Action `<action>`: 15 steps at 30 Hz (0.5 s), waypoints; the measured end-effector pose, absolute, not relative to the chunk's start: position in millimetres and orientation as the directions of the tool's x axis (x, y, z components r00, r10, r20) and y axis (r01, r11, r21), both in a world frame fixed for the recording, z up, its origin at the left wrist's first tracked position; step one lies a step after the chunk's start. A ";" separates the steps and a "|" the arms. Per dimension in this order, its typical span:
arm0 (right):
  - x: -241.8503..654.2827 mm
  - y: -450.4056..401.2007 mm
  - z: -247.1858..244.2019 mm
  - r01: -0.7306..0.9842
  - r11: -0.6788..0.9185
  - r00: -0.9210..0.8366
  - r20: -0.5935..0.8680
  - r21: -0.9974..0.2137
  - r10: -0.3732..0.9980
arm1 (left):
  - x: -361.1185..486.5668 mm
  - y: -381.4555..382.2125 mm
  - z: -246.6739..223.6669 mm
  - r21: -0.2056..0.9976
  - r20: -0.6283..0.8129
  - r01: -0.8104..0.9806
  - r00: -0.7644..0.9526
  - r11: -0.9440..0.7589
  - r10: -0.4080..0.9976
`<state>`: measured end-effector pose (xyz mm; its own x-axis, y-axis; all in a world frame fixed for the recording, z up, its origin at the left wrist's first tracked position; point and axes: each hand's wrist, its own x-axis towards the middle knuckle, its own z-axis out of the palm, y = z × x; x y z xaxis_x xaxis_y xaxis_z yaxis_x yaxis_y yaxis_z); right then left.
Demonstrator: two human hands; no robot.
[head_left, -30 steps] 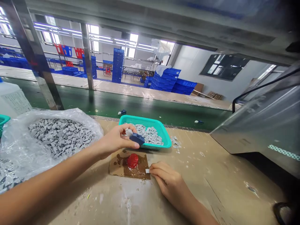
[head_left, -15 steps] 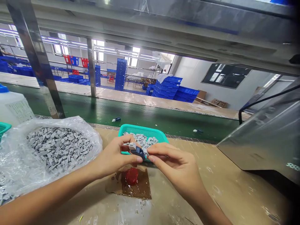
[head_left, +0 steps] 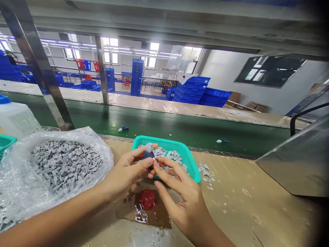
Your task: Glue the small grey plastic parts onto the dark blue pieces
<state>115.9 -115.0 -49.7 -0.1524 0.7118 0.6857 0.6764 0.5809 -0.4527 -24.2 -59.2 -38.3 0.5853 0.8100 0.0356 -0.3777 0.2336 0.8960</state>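
Note:
My left hand (head_left: 131, 169) grips a small dark blue and light grey part (head_left: 149, 153) between thumb and fingers, its grey end upward. My right hand (head_left: 177, 188) touches the part's lower right side with a fingertip; its thumb stands apart from its fingers, and nothing shows between them. Behind both hands sits a turquoise basket (head_left: 194, 168) with flat grey pieces in it. Below them a wet red lump (head_left: 147, 199) rests on a brown sheet (head_left: 161, 218).
At left, a clear plastic bag (head_left: 106, 154) holds many grey pieces (head_left: 66, 164), near a white jug (head_left: 22, 118). Loose pieces (head_left: 205, 172) lie right of the basket. Two blue and white parts lie on the green belt (head_left: 154, 125). A metal panel (head_left: 300, 161) stands at right.
The held part has turned more upright. My right thumb has moved away from its fingers. The view has shifted, showing more of the basket and the loose pieces beside it.

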 end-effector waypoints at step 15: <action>192.1 -73.6 -74.4 0.864 0.326 -0.011 0.632 -0.384 0.775 | -33.6 124.4 -42.4 0.666 0.087 0.695 0.289 -0.272 0.953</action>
<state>192.1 -73.6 -74.4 -0.0113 0.7748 0.6322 0.8641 0.3257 -0.3837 -33.6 124.4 -42.4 0.2892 0.9533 0.0873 0.6948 -0.2718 0.6659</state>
